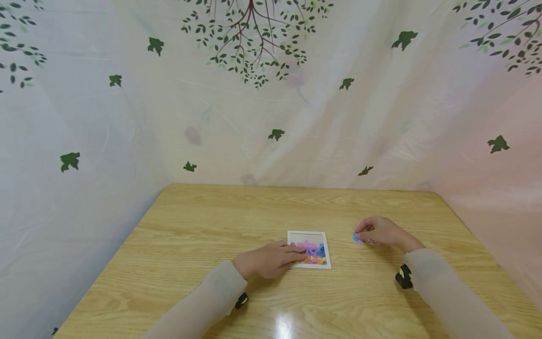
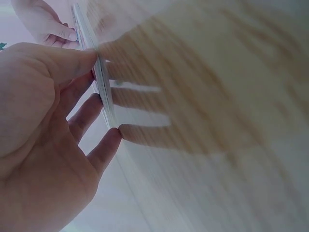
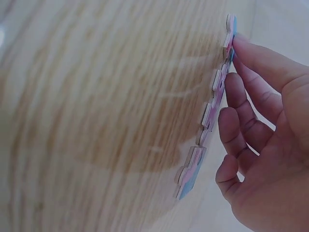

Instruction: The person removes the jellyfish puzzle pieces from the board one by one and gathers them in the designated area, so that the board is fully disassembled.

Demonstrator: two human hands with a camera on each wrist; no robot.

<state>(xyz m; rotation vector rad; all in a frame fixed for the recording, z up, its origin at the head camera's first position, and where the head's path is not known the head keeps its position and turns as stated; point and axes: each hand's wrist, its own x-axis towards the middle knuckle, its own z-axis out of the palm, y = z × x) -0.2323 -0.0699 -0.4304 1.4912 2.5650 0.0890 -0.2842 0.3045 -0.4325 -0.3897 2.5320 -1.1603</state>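
Observation:
A small white-framed jigsaw puzzle [image 1: 306, 237] lies on the table, its lower part filled with pink, blue and yellow pieces and a bare strip along the top. My left hand [image 1: 268, 260] rests on its left side, fingers stretched over the picture. In the left wrist view, the thumb and fingertips of that hand [image 2: 48, 111] touch the puzzle's thin edge. To the right, my right hand [image 1: 383, 231] pinches a blue-and-pink puzzle piece [image 1: 355, 237] between thumb and index finger, low at the tabletop. Several loose pieces [image 3: 190, 179] lie in a row under its curled other fingers.
The wooden table [image 1: 228, 212] reaches back to a pale curtain [image 1: 237, 113] printed with leaves and branches, which also hangs at both sides. A dark strap device [image 1: 404, 277] sits at the right wrist, another [image 1: 241, 300] at the left.

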